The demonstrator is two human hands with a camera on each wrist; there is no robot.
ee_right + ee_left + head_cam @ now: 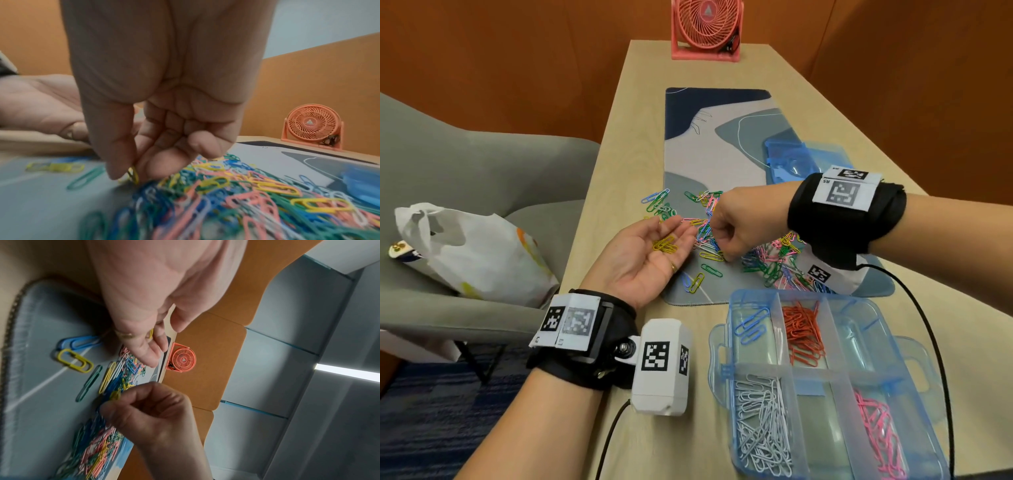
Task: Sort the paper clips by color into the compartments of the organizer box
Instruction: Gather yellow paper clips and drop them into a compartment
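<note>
Pale wood grain covers the long bench (842,113), which runs away toward orange-brown partition walls (517,51). At its far edge stands a small coral desk fan (706,29). A blue and grey patterned mat (719,144) lies along the middle of the bench, and a loose pile of mixed paper clips (767,260) is scattered over its near half. Beside the mat's near edge, toward the right corner of the bench, sits the clear blue organizer box (726,346): blue clips in its far left compartment, red ones next to them, white in the near left, pink in the near right. The box lid (804,161) rests at the mat's right edge. The left hand (643,253) lies palm up with fingers spread, cradling several yellow clips (665,244). The right hand (739,222) is curled over the pile, thumb and forefinger pinching one yellow clip (133,174). Left of the bench, a grey armchair (465,164) holds a white plastic bag (469,250).
</note>
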